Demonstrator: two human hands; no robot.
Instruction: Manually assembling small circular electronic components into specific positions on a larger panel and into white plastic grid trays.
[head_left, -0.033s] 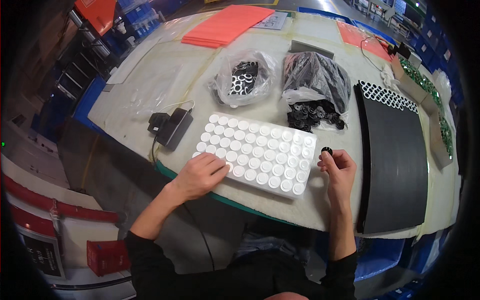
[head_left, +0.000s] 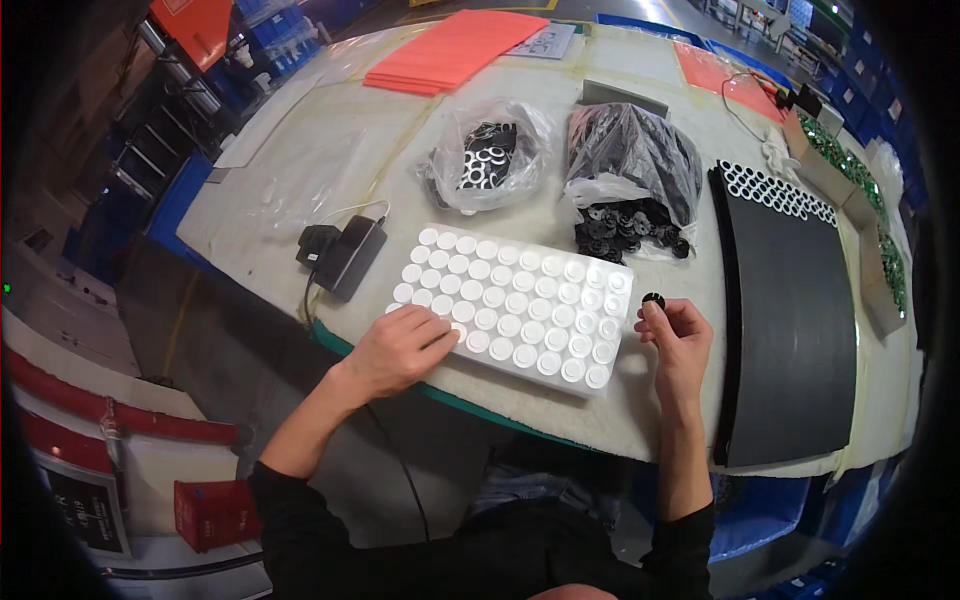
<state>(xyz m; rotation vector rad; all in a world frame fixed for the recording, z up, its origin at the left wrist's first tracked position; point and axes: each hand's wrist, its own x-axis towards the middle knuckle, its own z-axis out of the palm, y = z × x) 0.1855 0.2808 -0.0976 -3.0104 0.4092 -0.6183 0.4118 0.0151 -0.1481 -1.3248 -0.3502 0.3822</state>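
A white tray [head_left: 598, 390] lies on the table before me, set with rows of round white caps [head_left: 524, 356]. Over its near left corner rests my left hand [head_left: 402, 350], fingers bent and closed. Its fingertips are among the caps there, and whatever they may hold is hidden. My right hand [head_left: 680, 335] is just off the tray's right end, pinching a small black disc [head_left: 653, 300] between thumb and fingers. Behind the tray, a clear plastic bag [head_left: 680, 150] spills similar black discs [head_left: 620, 228]. Left of it, another bag [head_left: 535, 140] holds black-and-white rings [head_left: 484, 168].
A black adapter [head_left: 350, 258] with a cable stands left of the tray. On the right lies a stack of black sheets [head_left: 790, 330], white-rimmed rings [head_left: 775, 192] at its far end. Boxes of green parts [head_left: 840, 160] line the right edge. Orange foam sheets [head_left: 450, 50] lie far back.
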